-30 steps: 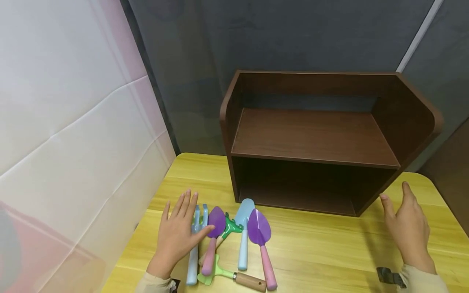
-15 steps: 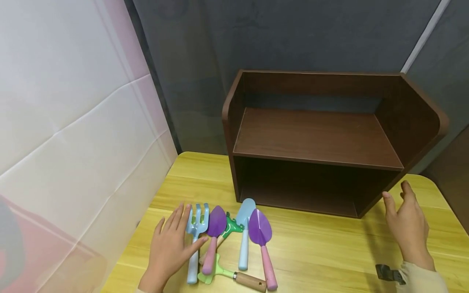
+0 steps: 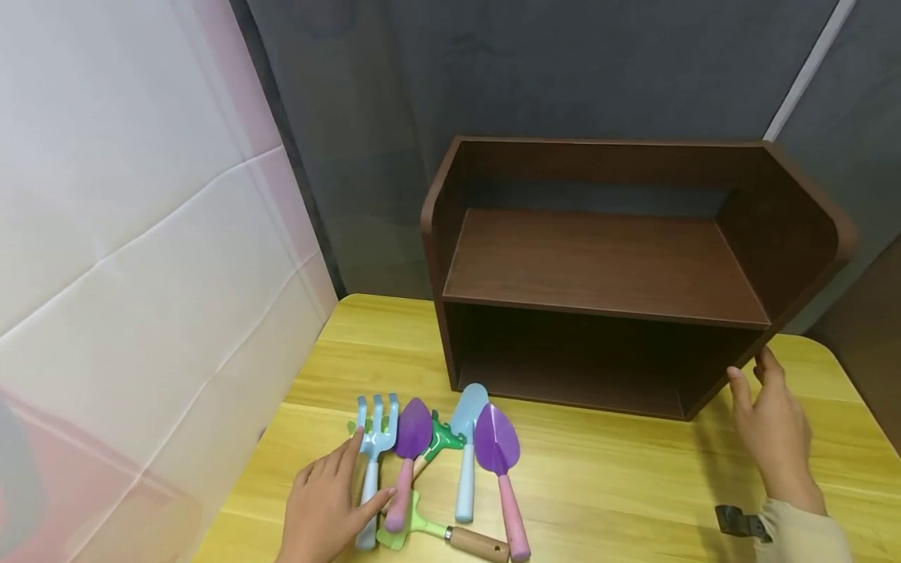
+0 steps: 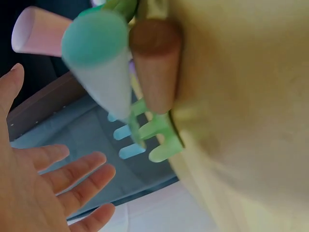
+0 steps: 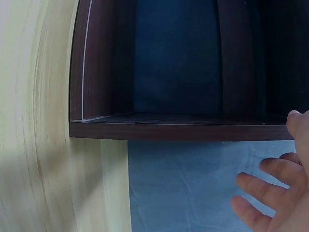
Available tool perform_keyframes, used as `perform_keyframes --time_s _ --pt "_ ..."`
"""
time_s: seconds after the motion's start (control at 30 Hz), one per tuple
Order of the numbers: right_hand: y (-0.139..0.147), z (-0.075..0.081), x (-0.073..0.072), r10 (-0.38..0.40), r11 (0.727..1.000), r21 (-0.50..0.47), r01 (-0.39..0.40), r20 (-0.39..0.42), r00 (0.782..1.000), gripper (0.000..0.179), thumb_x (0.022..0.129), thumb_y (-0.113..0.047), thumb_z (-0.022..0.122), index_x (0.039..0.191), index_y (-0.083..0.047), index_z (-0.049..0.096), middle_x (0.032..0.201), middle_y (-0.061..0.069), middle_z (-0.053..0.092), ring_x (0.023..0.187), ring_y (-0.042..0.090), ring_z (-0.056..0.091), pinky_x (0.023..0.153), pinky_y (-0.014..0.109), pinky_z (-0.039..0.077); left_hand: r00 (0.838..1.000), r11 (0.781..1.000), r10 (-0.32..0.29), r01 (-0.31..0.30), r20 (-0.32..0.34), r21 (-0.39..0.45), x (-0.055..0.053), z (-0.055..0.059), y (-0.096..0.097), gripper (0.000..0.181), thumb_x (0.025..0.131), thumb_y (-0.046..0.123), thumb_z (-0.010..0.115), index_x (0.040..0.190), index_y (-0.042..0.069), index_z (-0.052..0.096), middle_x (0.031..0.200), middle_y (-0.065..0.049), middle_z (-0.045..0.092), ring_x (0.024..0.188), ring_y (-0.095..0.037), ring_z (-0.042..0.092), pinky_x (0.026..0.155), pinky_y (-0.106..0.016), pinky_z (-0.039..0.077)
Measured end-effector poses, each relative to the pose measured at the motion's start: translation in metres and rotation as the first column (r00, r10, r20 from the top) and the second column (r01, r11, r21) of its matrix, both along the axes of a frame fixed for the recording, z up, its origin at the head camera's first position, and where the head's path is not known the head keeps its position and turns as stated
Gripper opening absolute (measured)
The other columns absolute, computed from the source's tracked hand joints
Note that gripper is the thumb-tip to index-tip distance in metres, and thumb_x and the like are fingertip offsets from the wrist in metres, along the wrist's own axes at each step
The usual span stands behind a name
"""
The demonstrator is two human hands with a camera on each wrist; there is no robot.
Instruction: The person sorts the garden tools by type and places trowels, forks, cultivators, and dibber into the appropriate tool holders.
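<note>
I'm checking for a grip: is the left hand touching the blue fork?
Apart: the left wrist view shows a clear gap between the left hand and the blue fork, handle and tines alike.

Head view: bright, even light is reaching the desk from above; soft shadow is lying left of the right fingers. Brown shelf unit is catching light on its upper board, the lower compartment going near-black. Small glint is showing on the rightmost purple trowel. Wide lens is making uprights lean. Left wrist: close tool handles are reading soft, desk washing out. Right wrist: dimmer, bluish; shelf unit is sinking into dark inside.
</note>
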State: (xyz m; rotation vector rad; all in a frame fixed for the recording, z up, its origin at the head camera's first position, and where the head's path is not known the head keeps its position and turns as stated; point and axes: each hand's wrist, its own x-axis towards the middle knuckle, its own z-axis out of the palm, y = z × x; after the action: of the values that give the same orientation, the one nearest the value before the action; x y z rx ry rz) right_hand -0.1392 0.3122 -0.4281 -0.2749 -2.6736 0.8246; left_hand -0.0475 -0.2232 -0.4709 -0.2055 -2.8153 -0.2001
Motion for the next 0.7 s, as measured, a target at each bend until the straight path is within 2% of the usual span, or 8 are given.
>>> perform_keyframes --time_s 0.2,0.37,0.53,0.7 --pt "-0.003 0.000 -0.001 0.003 1.000 0.005 -0.003 -0.039 0.999 0.059 0.100 -0.033 0.036 0.146 -0.002 0.017 0.129 0.034 0.043 0.103 0.060 0.043 0.069 0.064 0.034 0.993 0.999 0.052 -0.051 0.105 -0.012 0.009 -0.012 0.004 0.090 0.074 0.073 0.053 0.136 0.007 0.046 0.104 -0.013 0.064 0.094 -0.032 0.061 0.076 -0.051 0.046" --pt "-0.007 0.000 -0.004 0.010 1.000 0.018 -0.009 -0.062 0.998 0.054 0.100 -0.031 0.037 0.143 -0.001 0.026 0.126 0.033 0.046 0.101 0.059 0.044 0.066 0.063 0.035 0.987 0.997 0.081 -0.080 0.142 -0.009 0.016 -0.020 0.002 0.088 0.075 0.071 0.053 0.135 0.008 0.046 0.099 -0.011 0.064 0.088 -0.031 0.061 0.073 -0.049 0.046" --pt "-0.009 -0.002 -0.004 0.009 1.000 0.005 -0.009 -0.057 0.998 0.053 0.099 -0.033 0.037 0.141 -0.001 0.028 0.125 0.032 0.047 0.100 0.059 0.045 0.064 0.062 0.036 0.985 0.996 0.093 -0.094 0.149 0.006 0.020 -0.022 0.001 0.082 0.078 0.066 0.054 0.136 0.007 0.046 0.097 -0.010 0.063 0.085 -0.030 0.061 0.073 -0.049 0.046" --pt "-0.011 -0.003 -0.006 0.008 1.000 -0.010 -0.008 -0.045 0.999 0.055 0.099 -0.034 0.036 0.142 -0.001 0.025 0.126 0.032 0.048 0.100 0.058 0.046 0.064 0.062 0.036 0.971 0.991 0.124 -0.130 0.205 0.018 0.023 -0.021 0.001 0.081 0.081 0.066 0.052 0.134 0.005 0.048 0.095 -0.010 0.063 0.084 -0.028 0.061 0.073 -0.048 0.046"
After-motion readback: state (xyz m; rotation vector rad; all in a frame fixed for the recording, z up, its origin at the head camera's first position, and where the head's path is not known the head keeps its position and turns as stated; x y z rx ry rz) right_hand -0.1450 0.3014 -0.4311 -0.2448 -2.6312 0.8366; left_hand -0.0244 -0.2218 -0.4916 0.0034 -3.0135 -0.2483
